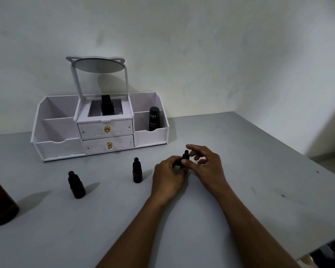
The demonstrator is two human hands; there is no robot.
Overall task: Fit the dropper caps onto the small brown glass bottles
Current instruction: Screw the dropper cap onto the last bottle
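While the left hand (pixel 168 171) grips a small brown glass bottle (pixel 181 165) at mid grey tabletop (pixel 249 200), the right hand (pixel 206 164) lays its thumb on the black dropper cap (pixel 186 154), fingers loosely spread; a true pinch is unclear. The bottle is likely light, smooth and breakable: hold the body, turn the collar. A nearer capped bottle (pixel 137 174) and a farther capped bottle (pixel 76 187) stand left, obstructing nothing.

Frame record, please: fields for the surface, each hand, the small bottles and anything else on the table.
surface: grey table
left hand: grips the held bottle by its body
right hand: thumb and fingers around its dropper cap
other small bottles: middle bottle and left bottle, both upright and capped
also present: large brown bottle at the left edge; white organizer with mirror at the back, black tube in its right compartment
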